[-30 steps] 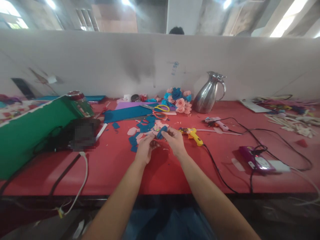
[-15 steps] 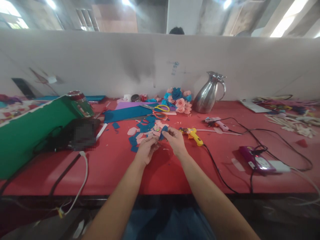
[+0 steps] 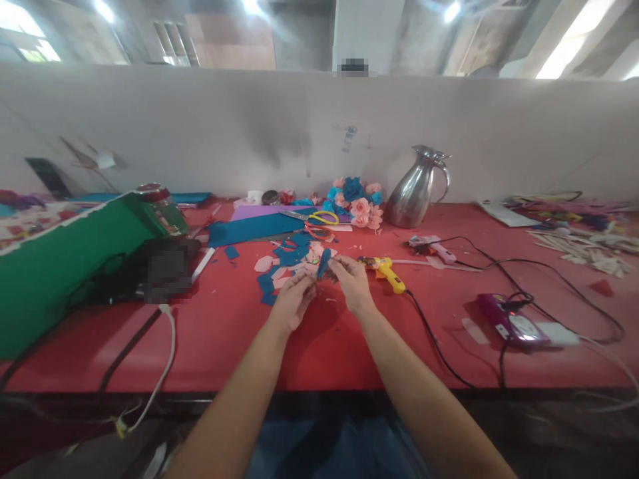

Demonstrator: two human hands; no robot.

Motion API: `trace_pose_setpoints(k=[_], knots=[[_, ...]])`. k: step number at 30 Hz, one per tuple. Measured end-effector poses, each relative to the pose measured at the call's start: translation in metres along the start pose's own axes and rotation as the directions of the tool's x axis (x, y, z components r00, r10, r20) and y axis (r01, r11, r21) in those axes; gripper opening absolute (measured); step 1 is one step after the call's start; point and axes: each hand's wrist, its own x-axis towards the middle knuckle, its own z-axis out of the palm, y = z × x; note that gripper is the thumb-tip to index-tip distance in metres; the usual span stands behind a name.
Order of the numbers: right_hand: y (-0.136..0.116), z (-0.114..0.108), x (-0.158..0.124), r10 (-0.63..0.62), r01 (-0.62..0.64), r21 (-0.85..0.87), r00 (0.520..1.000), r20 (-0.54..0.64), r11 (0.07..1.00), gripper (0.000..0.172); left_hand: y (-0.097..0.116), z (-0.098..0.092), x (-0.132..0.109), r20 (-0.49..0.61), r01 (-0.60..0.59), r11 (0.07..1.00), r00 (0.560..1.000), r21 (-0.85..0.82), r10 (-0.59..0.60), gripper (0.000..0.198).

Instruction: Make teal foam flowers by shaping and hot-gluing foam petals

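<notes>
Between my two hands is a small dark-blue paper piece (image 3: 324,261), narrow and curved. My right hand (image 3: 351,278) pinches it from the right. The fingertips of my left hand (image 3: 295,296) are closed on its lower left end. Behind the hands lie blue paper scraps (image 3: 294,254) and pink paper cut-outs (image 3: 264,264), partly hidden by my fingers. A yellow glue gun (image 3: 389,274) rests just right of my right hand. Yellow-handled scissors (image 3: 322,217) and a pair with orange handles (image 3: 318,231) lie beyond the scraps.
Blue and pink paper flowers (image 3: 360,203) stand near a steel jug (image 3: 418,186) at the back. A pink glue gun (image 3: 442,250), black cables and a purple power box (image 3: 514,322) are at right. To the left are a green box (image 3: 74,273) and a lidded jar (image 3: 162,209).
The blue piece has turned in my fingers and now looks narrower and more upright. Both hands stay in almost the same place.
</notes>
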Motion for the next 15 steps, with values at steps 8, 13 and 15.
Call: trace_pose_setpoints(k=[8, 13, 15], knots=[[-0.0047, 0.0041, -0.0038, 0.099, -0.098, -0.022, 0.993, 0.07, 0.995, 0.012, 0.0026, -0.0023, 0.0019, 0.02, 0.047, 0.977, 0.999, -0.207, -0.044, 0.018], [-0.0049, 0.0046, -0.0038, 0.071, -0.066, -0.051, 0.992, 0.106, 0.997, 0.014, 0.0032, -0.0023, 0.0016, 0.014, 0.051, 0.978, 0.999, -0.204, -0.049, 0.018], [-0.0036, 0.0045, -0.0036, 0.072, -0.067, -0.051, 0.992, 0.107, 0.996, 0.014, 0.0031, -0.0026, 0.0018, 0.006, 0.037, 0.98, 0.999, -0.194, -0.036, 0.018]])
